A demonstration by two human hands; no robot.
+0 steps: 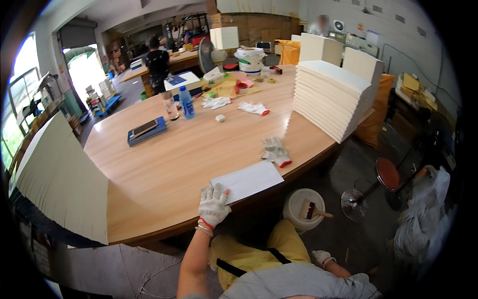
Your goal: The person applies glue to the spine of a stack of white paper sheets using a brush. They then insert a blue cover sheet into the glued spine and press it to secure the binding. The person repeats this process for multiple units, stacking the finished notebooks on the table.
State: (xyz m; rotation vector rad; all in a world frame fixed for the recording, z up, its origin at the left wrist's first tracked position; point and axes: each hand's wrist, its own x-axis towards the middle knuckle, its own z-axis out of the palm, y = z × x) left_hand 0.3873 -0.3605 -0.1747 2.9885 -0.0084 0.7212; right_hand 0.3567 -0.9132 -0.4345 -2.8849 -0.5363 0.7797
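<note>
Left hand (214, 205) spread on white sheet (251, 181), left end; probably light, bendy, easily creased; best held by opposite edges; right hand (321, 257) low, can't tell its grip

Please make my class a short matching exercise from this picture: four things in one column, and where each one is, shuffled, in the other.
Things
1. left hand
2. right hand
3. brush
4. phone

Places
A. on top of a flat blue object
B. low down, to the right of the yellow clothing
C. at the left end of the white sheet
D. at the white bucket beside the table

Pairs: 1-C, 2-B, 3-D, 4-A
</note>
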